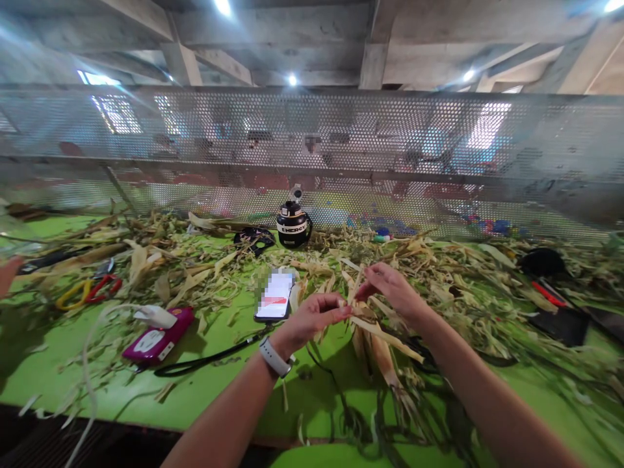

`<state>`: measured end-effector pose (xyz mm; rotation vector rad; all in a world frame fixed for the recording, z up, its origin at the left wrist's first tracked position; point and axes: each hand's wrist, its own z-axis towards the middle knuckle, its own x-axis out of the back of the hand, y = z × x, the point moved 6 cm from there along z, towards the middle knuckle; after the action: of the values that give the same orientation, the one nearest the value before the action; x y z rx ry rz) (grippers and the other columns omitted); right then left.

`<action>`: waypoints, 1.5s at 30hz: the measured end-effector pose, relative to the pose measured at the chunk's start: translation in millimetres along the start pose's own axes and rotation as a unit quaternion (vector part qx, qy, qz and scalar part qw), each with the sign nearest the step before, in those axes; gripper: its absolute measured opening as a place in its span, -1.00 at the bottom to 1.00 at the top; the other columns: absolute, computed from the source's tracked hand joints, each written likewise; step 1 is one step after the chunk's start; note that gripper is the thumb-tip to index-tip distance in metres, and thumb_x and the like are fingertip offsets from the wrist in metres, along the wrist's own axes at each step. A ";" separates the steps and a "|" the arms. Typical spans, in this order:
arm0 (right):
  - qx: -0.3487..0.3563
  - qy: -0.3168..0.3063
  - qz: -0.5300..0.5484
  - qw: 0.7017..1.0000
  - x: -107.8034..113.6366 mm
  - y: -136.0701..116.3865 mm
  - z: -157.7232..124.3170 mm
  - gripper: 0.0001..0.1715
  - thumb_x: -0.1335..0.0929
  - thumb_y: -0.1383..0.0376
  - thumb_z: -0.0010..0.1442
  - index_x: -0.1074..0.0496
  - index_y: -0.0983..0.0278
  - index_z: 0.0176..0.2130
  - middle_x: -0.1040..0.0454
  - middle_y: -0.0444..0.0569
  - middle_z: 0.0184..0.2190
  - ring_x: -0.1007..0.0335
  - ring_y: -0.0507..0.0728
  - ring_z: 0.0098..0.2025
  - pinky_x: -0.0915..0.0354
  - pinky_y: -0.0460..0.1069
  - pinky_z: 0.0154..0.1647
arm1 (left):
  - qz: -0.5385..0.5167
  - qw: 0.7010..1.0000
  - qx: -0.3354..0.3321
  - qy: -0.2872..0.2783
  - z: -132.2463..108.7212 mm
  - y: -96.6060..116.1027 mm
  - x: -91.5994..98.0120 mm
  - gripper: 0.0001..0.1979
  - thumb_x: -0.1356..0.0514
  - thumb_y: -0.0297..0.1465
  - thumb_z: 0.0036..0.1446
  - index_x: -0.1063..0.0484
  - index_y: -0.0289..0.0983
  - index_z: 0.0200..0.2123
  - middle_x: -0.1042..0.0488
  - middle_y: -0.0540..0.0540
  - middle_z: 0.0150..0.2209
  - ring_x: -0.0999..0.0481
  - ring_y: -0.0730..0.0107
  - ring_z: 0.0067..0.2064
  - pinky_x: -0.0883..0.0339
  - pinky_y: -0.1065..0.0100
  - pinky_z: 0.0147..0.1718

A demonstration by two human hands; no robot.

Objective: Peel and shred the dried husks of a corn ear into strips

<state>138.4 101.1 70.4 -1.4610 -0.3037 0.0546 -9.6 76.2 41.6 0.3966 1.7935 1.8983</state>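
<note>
My left hand (316, 318), with a watch (275, 357) on its wrist, pinches dried corn husk strips (377, 335) between thumb and fingers. Close beside it on the right, my right hand (390, 289) has its fingers bent together on the upper part of the same husk strips. Below the hands the husk bundle hangs down, its long pale pieces fanning toward the table's front edge. The exact spot where the fingertips meet is partly hidden. Just left of the hands lies a phone (274, 296) with its screen lit.
Loose husk scraps (468, 286) litter the green table (219, 403). Scissors with yellow and red handles (88, 292), a magenta box (158, 341) with a white plug and cable, and a black jug (292, 227) stand around. Behind rises a perforated metal screen (361, 130). Another person's hand (8, 273) shows at far left.
</note>
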 end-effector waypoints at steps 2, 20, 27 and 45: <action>-0.005 -0.082 0.008 0.997 -9.9 1.7 -3.5 -0.50 -0.34 -0.03 0.07 -0.24 0.30 -0.20 -0.50 -0.09 -0.47 -0.43 0.05 -0.42 -0.31 -0.05 -0.34 | -0.006 1.000 0.004 0.006 1.4 -0.7 3.7 -0.71 -0.30 -0.20 -0.07 -0.41 -0.33 -0.53 -0.28 0.03 -0.53 -0.18 0.56 -0.48 -0.07 0.48 -0.47; 0.121 -0.082 -0.327 0.934 7.8 -26.2 -9.0 -0.78 -0.33 0.19 0.14 -0.50 0.29 -0.34 -0.51 -0.07 -0.40 -0.39 0.08 -0.32 -0.25 -0.02 -0.25 | -0.029 0.996 0.003 0.080 14.3 -13.5 34.3 -0.71 -0.39 -0.25 -0.22 -0.49 -0.32 -0.44 -0.45 0.00 -0.45 -0.35 0.53 -0.39 -0.16 0.47 -0.35; 0.052 -0.171 -0.246 0.953 19.2 -27.7 -14.6 -0.70 -0.34 0.20 0.10 -0.47 0.29 -0.17 -0.49 -0.11 -0.41 -0.37 0.03 -0.37 -0.27 -0.07 -0.34 | -0.037 0.995 0.003 0.098 14.0 -10.5 38.5 -0.68 -0.39 -0.25 -0.22 -0.45 -0.32 -0.41 -0.42 0.02 -0.44 -0.33 0.54 -0.38 -0.15 0.48 -0.35; 0.048 -0.140 0.084 0.985 3.0 -35.3 -24.1 -0.78 -0.44 0.23 0.02 -0.52 0.25 -0.28 -0.55 -0.05 -0.39 -0.46 0.09 -0.29 -0.31 0.03 -0.14 | -0.029 0.993 0.023 0.108 11.3 -8.3 33.7 -0.54 -0.42 -0.23 -0.30 -0.32 -0.31 -0.37 -0.38 0.04 -0.46 -0.35 0.53 -0.40 -0.13 0.45 -0.37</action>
<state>141.8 74.3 103.6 -1.3793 -0.3995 0.4094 -30.5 103.8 30.3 0.1560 1.9670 1.9238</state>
